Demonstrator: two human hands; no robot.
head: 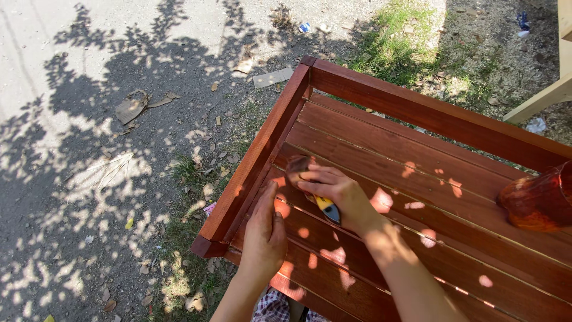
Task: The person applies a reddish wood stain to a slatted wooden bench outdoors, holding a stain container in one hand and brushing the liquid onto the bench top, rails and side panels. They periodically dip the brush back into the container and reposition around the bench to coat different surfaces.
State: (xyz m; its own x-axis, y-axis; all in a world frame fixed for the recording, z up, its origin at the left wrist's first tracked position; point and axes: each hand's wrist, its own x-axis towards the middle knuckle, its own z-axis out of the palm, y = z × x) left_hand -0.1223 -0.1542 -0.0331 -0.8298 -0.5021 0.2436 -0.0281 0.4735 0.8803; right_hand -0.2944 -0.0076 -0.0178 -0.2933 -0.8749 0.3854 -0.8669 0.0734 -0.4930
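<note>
The right hand (333, 188) gripped a brush (310, 182) against the bench (381, 98) slats while, at seven o'clock, the left hand (265, 232) lay flat and empty, likely bracing.

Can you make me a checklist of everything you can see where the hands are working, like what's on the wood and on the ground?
Surface: red-brown slatted wooden frame, glossy, dappled with sun.
Job's things: brush with a yellow and dark handle, head on a slat.
Clutter: reddish plastic container on the slats at the right edge.
Grippers: right hand grips the brush; left hand rests flat on the slats by the frame's side rail.
Cables: nothing seen.
Surroundings: paved ground with tree shadows, dry leaves, cardboard scraps, grass patch, pale timber at top right.
</note>
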